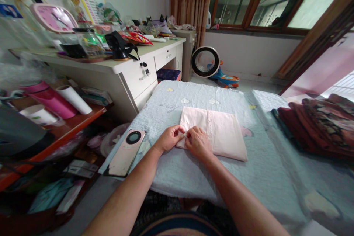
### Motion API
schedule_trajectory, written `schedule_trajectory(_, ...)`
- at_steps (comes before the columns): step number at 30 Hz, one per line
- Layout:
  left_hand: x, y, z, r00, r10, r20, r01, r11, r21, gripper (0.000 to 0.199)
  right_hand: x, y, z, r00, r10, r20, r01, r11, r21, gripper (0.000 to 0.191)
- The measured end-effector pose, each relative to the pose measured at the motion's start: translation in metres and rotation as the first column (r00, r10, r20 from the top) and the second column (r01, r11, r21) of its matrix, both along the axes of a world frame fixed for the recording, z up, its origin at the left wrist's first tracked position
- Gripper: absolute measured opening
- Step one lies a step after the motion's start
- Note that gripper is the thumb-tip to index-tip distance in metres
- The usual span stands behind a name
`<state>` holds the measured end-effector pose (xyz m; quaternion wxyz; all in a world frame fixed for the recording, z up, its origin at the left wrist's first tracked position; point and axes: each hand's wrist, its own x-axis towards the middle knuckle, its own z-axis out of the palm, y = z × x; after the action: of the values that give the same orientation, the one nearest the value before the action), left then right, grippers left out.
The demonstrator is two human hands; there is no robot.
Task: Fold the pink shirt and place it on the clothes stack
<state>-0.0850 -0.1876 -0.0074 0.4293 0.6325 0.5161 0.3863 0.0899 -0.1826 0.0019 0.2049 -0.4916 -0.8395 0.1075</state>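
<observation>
On the light-blue patterned quilt [265, 177], we neaten a fold

Our left hand [169, 139] pinches the left side of the folded pale-pink cloth [228, 132], fingertips nearly closed. Our right hand [198, 141] rests there, fingers bent; we cannot tell its grip. Straightening seems in hand; next calls for gentle, even smoothing.

The right hand [198, 141] hides some pink cloth [228, 131], and the picture's edge crops the dark stack [318, 127].
</observation>
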Motion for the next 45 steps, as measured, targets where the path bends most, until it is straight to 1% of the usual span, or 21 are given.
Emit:
schedule_trajectory(6, 0.002, -0.001, 0.003, 0.997, -0.007, 0.074, 0.010, 0.999, -0.036, 0.017, 0.002, 0.001, 0.000, 1.000, 0.014, -0.010, -0.014, 1.000, 0.000, 0.015)
schedule_trajectory(9, 0.002, -0.001, 0.003, 0.995, -0.008, 0.098, 0.012, 0.999, -0.047, 0.017, 0.003, 0.000, 0.001, 1.000, 0.019, -0.024, -0.019, 1.000, -0.012, 0.019)
schedule_trajectory(11, 0.002, 0.000, 0.002, 0.995, -0.011, 0.101, 0.016, 0.999, -0.043, 0.017, 0.004, -0.001, 0.002, 0.999, 0.026, -0.029, -0.027, 1.000, -0.017, 0.018)
schedule_trajectory(14, 0.001, 0.000, 0.001, 0.998, -0.007, 0.068, 0.008, 1.000, -0.021, 0.016, 0.003, -0.003, 0.003, 0.999, 0.035, -0.035, -0.035, 0.999, -0.007, 0.010)
schedule_trajectory(16, 0.001, 0.000, 0.000, 0.998, -0.003, 0.058, 0.004, 1.000, -0.015, 0.015, 0.002, -0.004, 0.003, 0.999, 0.032, -0.029, -0.032, 0.999, 0.004, 0.011)
schedule_trajectory(18, 0.001, 0.000, 0.000, 0.997, -0.008, 0.079, 0.010, 1.000, -0.024, 0.015, 0.001, -0.004, 0.002, 1.000, 0.025, -0.013, -0.025, 1.000, 0.014, 0.012)
schedule_trajectory(24, 0.003, 0.000, 0.000, 0.988, -0.020, 0.154, 0.031, 0.997, -0.071, 0.018, 0.001, -0.004, 0.001, 0.999, 0.019, 0.027, -0.020, 0.999, 0.032, 0.006)
schedule_trajectory(31, 0.003, 0.001, -0.001, 0.976, -0.027, 0.215, 0.047, 0.995, -0.089, 0.016, 0.003, -0.002, 0.001, 1.000, 0.029, 0.009, -0.029, 0.999, 0.024, 0.016)
schedule_trajectory(33, 0.002, 0.001, -0.002, 0.976, -0.022, 0.217, 0.045, 0.994, -0.100, 0.018, 0.003, -0.002, 0.001, 1.000, 0.029, 0.004, -0.029, 0.999, 0.014, 0.018)
schedule_trajectory(36, 0.001, 0.001, 0.000, 0.981, 0.022, 0.191, 0.007, 0.989, -0.150, 0.025, 0.004, -0.001, 0.001, 0.999, 0.038, -0.009, -0.039, 0.999, -0.004, 0.019)
schedule_trajectory(39, 0.000, -0.002, 0.007, 0.978, 0.050, 0.204, -0.011, 0.982, -0.191, 0.037, 0.005, -0.002, 0.003, 0.998, 0.050, -0.025, -0.051, 0.999, -0.008, 0.010)
schedule_trajectory(40, 0.000, -0.003, 0.010, 0.977, 0.041, 0.209, -0.002, 0.983, -0.185, 0.041, 0.004, -0.003, 0.004, 0.998, 0.052, -0.025, -0.052, 0.999, -0.006, 0.010)
schedule_trajectory(42, -0.001, -0.005, 0.015, 0.978, 0.005, 0.208, 0.030, 0.986, -0.166, 0.047, 0.004, -0.004, 0.004, 0.999, 0.050, -0.019, -0.050, 0.999, -0.002, 0.019)
schedule_trajectory(43, -0.002, -0.006, 0.016, 0.976, -0.018, 0.215, 0.054, 0.985, -0.162, 0.047, 0.004, -0.004, 0.003, 0.999, 0.046, -0.016, -0.046, 0.999, 0.000, 0.023)
schedule_trajectory(45, -0.004, -0.007, 0.015, 0.970, -0.063, 0.236, 0.102, 0.982, -0.158, 0.042, 0.004, -0.004, 0.002, 0.999, 0.040, -0.010, -0.040, 0.999, 0.002, 0.023)
